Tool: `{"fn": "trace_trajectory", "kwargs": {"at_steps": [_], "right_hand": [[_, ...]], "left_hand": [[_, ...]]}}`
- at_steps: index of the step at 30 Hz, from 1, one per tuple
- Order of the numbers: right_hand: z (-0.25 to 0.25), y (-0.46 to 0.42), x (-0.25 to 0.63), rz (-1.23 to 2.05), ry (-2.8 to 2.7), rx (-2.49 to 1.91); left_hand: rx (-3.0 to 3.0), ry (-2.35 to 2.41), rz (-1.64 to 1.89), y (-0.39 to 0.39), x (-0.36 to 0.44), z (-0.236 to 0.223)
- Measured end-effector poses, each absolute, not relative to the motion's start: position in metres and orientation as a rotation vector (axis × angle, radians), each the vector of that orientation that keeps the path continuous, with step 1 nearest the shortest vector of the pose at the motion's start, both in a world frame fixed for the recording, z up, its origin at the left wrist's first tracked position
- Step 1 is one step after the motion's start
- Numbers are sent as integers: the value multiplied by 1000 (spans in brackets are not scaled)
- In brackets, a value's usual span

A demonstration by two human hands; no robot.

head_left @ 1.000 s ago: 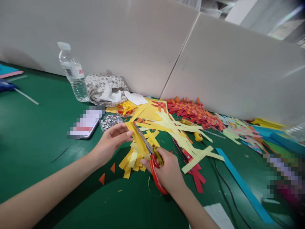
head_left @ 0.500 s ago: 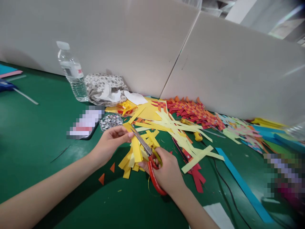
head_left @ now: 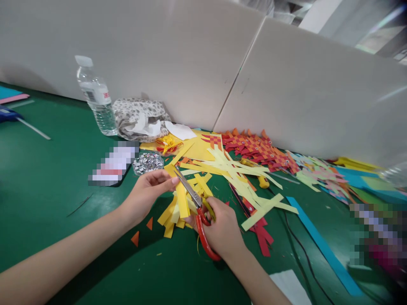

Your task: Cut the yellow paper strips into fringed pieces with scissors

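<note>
Between the thumb and fingers of my left hand (head_left: 151, 188) is a yellow paper strip (head_left: 182, 199) that slants down toward my right hand. My right hand (head_left: 224, 226) is wrapped round red-handled scissors (head_left: 203, 235), their blades lying close together along the strip's right side. One handle shows yellow-green by the fingers. Under both hands a pile of short yellow strips (head_left: 168, 218) rests on the green table (head_left: 95, 262). Pale yellow strips (head_left: 229, 167) lie crossed just beyond.
A water bottle (head_left: 98, 103), a phone (head_left: 116, 165) and a bag of googly eyes (head_left: 148, 163) stand or lie at left. Woven red-orange paper fish (head_left: 260, 148) are heaped by the wall. A blue strip (head_left: 324, 245) and dark cord (head_left: 300, 243) lie at right.
The scissor blades have closed along the yellow strip, whose lower end has swung flatter and hangs left of them. Both hands have otherwise hardly moved.
</note>
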State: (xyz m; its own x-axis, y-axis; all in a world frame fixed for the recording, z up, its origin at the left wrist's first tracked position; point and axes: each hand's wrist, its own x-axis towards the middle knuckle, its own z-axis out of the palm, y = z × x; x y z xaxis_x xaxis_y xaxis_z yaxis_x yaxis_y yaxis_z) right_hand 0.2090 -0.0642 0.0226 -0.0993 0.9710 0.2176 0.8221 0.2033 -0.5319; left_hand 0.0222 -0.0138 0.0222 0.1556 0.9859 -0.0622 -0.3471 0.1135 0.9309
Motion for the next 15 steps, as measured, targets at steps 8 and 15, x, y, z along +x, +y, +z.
{"fn": "trace_trajectory", "kwargs": {"at_steps": [8,15], "right_hand": [[21,-65,210,313,-1994,-1700],[22,-64,210,315,-1997,-1718]], "left_hand": [[999,944,1239,-17,23,22],[1029,966,1216,-18,25,24]]}}
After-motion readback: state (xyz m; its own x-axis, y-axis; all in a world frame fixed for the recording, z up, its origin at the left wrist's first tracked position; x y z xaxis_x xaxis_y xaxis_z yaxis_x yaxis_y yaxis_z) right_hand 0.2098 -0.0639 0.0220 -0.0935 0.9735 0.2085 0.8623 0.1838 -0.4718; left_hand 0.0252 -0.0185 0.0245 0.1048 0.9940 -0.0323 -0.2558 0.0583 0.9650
